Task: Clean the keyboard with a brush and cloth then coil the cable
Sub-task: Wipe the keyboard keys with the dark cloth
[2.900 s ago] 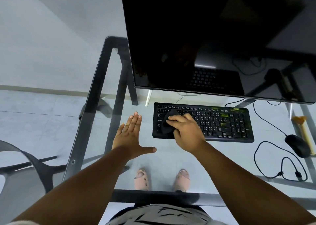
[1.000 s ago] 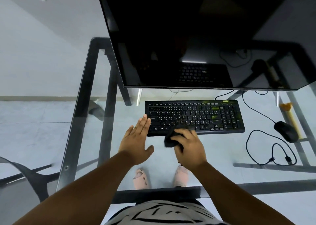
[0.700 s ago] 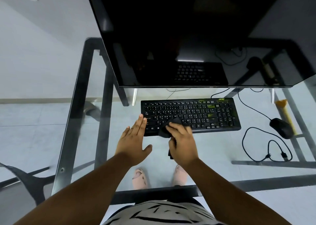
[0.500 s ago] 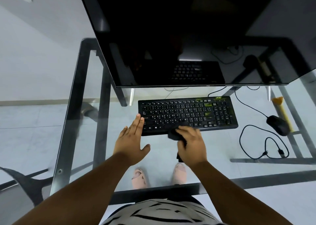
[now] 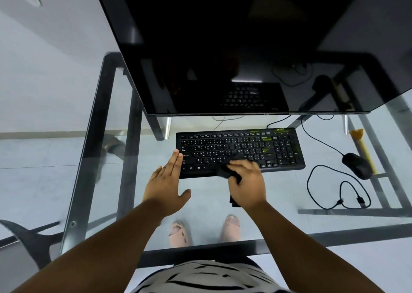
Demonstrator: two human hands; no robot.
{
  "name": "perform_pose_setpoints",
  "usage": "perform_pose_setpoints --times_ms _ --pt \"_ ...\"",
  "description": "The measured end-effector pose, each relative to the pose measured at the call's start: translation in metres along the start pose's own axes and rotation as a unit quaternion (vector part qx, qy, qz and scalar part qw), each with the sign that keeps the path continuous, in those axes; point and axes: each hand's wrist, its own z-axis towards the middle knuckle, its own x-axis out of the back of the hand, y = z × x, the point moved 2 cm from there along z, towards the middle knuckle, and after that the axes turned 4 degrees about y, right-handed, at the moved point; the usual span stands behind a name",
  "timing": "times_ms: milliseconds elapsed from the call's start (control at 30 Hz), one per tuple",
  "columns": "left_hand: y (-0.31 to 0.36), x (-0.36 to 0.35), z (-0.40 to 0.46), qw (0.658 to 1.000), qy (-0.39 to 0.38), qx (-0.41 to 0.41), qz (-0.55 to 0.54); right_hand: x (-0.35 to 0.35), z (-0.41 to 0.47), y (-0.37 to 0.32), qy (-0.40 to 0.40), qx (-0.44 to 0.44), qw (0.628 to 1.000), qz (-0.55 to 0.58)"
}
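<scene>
A black keyboard point(image 5: 267, 145) lies on the glass desk point(image 5: 214, 203) under the monitor. My right hand point(image 5: 247, 183) grips a dark cloth point(image 5: 225, 169) and presses it on the keyboard's front edge, near the lower middle keys. My left hand point(image 5: 166, 179) lies flat with straight fingers, its fingertips touching the keyboard's left end. The keyboard's cable point(image 5: 275, 122) leaves its back edge and runs behind the monitor. A brush point(image 5: 362, 145) with a yellow handle rests at the far right.
A large black monitor point(image 5: 223, 47) overhangs the back of the desk. A black mouse point(image 5: 356, 165) sits to the right with its cable looped point(image 5: 338, 192) in front. A chair point(image 5: 29, 237) stands at the lower left. My feet show through the glass.
My right hand has wiped the cloth from the keyboard's left end along its front edge towards the middle. My left hand has moved up to touch the keyboard's left end.
</scene>
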Motion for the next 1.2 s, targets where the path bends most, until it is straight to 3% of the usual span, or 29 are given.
perform_pose_setpoints --times_ms 133,367,533,600,833,1067,1200 --pt "0.003 0.003 0.002 1.0 0.012 0.012 -0.004 -0.001 0.015 0.002 0.044 -0.099 0.994 0.013" --pt "0.008 0.009 0.015 0.999 0.019 0.04 0.005 -0.013 0.02 -0.025 -0.115 0.078 0.99 0.0" --pt "0.0 0.008 0.022 0.998 -0.03 0.055 0.012 0.001 0.035 -0.002 -0.019 -0.008 1.0 -0.018" --pt "-0.001 0.006 0.023 0.998 -0.04 0.053 0.022 -0.004 0.045 -0.011 -0.017 -0.026 0.999 -0.022" --pt "-0.004 0.006 0.022 0.996 -0.068 0.045 0.047 -0.02 0.046 -0.045 -0.178 0.144 0.973 -0.018" --pt "-0.003 0.008 0.021 0.995 -0.073 0.044 0.046 -0.011 0.073 -0.021 -0.059 0.008 0.997 -0.043" --pt "-0.004 0.006 0.021 0.996 -0.07 0.046 0.043 -0.029 0.074 -0.049 -0.117 0.061 0.99 -0.042"
